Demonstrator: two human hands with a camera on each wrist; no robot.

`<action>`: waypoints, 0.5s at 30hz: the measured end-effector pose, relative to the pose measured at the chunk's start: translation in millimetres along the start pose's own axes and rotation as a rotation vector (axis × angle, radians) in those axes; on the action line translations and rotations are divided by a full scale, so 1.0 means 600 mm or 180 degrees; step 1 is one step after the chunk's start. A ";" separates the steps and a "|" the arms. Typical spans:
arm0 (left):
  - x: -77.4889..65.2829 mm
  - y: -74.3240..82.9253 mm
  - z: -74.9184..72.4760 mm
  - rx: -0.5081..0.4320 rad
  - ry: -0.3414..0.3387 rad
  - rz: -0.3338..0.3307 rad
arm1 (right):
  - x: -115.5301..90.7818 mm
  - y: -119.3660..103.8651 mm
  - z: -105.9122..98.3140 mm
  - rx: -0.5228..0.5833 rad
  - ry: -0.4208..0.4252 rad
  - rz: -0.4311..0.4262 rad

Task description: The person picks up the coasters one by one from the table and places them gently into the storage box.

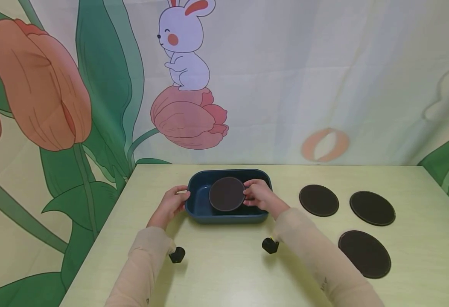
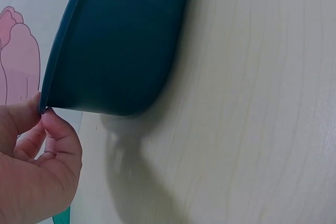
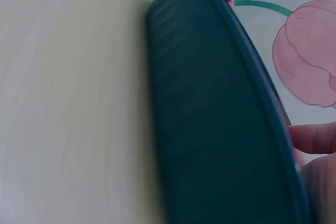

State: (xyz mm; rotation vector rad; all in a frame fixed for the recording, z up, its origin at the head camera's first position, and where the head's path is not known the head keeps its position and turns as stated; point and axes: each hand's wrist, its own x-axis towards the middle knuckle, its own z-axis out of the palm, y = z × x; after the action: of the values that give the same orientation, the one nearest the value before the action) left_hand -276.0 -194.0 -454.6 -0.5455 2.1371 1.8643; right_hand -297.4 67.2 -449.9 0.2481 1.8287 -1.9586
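A dark brown round coaster [image 1: 227,194] is tilted up inside a deep blue rectangular bin [image 1: 228,219] near the table's back edge. My right hand [image 1: 262,196] reaches over the bin and pinches the coaster by its right edge. At the bin's left end, my left hand [image 1: 170,202] pinches the rim between thumb and fingers; the left wrist view shows this grip on the bin wall [image 2: 115,40] up close. In the right wrist view the bin's long side [image 3: 215,108] hides the coaster and part of the right hand.
Three more dark round coasters lie flat to the right: one nearest the bin [image 1: 319,200], one farther right [image 1: 372,208] and one closer to me [image 1: 364,254]. Behind the pale wooden table [image 1: 217,273] hangs a cloth [image 1: 270,85] printed with tulips and a rabbit.
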 end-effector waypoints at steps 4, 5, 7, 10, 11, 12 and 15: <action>-0.002 0.000 0.001 -0.0007 0.0010 0.0026 | 0.008 0.008 0.006 0.0025 0.0114 0.0040; -0.002 0.000 0.001 -0.0011 0.0015 0.0031 | 0.009 0.010 0.007 0.0030 0.0141 0.0055; -0.002 0.000 0.002 0.0001 0.0018 0.0027 | 0.012 0.013 0.009 0.0040 0.0204 0.0080; -0.002 0.000 0.002 0.0013 0.0022 0.0008 | 0.017 0.016 0.010 0.0042 0.0286 0.0106; -0.002 0.000 0.002 0.0017 0.0019 0.0002 | 0.019 0.017 0.011 0.0042 0.0310 0.0116; -0.002 0.000 0.002 0.0023 0.0014 -0.0004 | 0.020 0.018 0.011 0.0038 0.0332 0.0124; -0.003 0.001 0.001 0.0011 0.0021 -0.0002 | 0.023 0.019 0.012 0.0005 0.0405 0.0158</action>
State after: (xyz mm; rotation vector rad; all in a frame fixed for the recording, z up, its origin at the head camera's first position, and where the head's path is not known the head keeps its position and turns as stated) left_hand -274.8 -192.9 -453.4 -0.5522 2.1436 1.8607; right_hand -303.3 57.0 -464.9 0.4237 1.8809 -1.9503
